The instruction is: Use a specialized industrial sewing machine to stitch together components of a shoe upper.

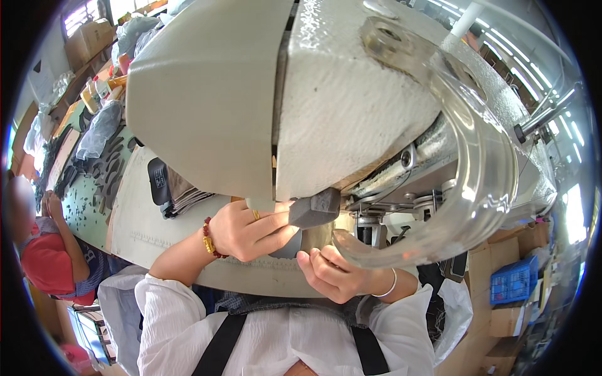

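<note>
A large cream sewing machine (pixel 207 94) fills the upper middle and hides part of the work under its head. My left hand (pixel 248 232), with a red bead bracelet and a gold ring, has its fingers closed and reaching right, their tips next to a dark grey angular block (pixel 315 210). Below those fingertips a flat grey piece (pixel 287 249) shows on the bed. Close by on the right, my right hand (pixel 329 272), wearing a silver bangle, is curled with fingertips pressed together. What either hand pinches is too hidden to name.
A clear curved plastic guard (pixel 489 182) arches just over my right hand. Left on the pale table (pixel 144 213) lies a stack of dark pieces (pixel 188 197) beside a black case (pixel 160 182). Another person (pixel 53 250) works at a green table (pixel 94 207). A blue crate (pixel 513 280) stands right.
</note>
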The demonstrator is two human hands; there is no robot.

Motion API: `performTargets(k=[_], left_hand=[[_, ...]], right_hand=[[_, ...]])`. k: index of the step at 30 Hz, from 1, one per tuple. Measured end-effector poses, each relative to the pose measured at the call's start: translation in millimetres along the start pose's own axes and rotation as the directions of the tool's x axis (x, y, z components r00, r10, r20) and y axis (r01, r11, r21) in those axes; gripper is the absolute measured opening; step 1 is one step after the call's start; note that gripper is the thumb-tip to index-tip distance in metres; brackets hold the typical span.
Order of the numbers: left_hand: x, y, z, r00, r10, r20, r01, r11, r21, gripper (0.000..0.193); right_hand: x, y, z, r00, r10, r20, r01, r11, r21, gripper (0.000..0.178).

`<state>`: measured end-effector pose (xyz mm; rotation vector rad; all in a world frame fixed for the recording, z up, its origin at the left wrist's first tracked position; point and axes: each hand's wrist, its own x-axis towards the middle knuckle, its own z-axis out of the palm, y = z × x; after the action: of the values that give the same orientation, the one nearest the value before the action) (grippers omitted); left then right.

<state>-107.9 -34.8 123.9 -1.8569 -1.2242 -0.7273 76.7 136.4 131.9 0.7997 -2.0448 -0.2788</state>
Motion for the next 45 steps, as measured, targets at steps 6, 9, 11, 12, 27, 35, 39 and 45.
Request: performTargets(k=[6, 9, 11, 12, 27, 35, 39, 45], left_hand=[[-18, 3, 7, 0.999, -0.036, 0.040, 0.032, 0.994, 0.100, 0.009], [-44, -1, 20, 0.981, -0.150, 0.121, 0.160, 0.984, -0.076, 0.011], [-56, 0, 35, 0.951, -0.255, 0.175, 0.288, 0.937, -0.198, 0.015], [-60, 0, 37, 0.937, -0.292, 0.189, 0.328, 0.924, -0.198, 0.017], [-82, 2, 52, 0.902, -0.390, 0.183, 0.419, 0.894, -0.157, 0.019], [-37, 2, 31, 0.994, -0.094, -0.057, 0.101, 0.986, 0.135, 0.028], [-19, -5, 21, 0.993, -0.056, -0.101, 0.064, 0.995, 0.076, 0.023], [-18, -3, 19, 0.994, -0.047, -0.094, 0.054, 0.996, 0.072, 0.016]], right_hand=[[3, 17, -5, 0.992, -0.114, 0.057, 0.117, 0.991, -0.062, 0.023], [-5, 22, 0, 0.965, -0.234, 0.116, 0.255, 0.940, -0.226, 0.028], [-12, 20, 7, 0.939, -0.294, 0.176, 0.341, 0.855, -0.391, 0.032], [-16, 17, 12, 0.929, -0.299, 0.216, 0.367, 0.804, -0.468, 0.035], [-68, 3, 62, 0.980, -0.120, 0.155, 0.188, 0.800, -0.569, 0.033], [-76, 3, 68, 0.993, -0.058, 0.102, 0.103, 0.851, -0.516, 0.031], [-71, 6, 60, 0.994, -0.041, 0.105, 0.087, 0.874, -0.478, 0.032], [-58, 13, 49, 0.993, 0.007, 0.116, 0.041, 0.914, -0.403, 0.034]])
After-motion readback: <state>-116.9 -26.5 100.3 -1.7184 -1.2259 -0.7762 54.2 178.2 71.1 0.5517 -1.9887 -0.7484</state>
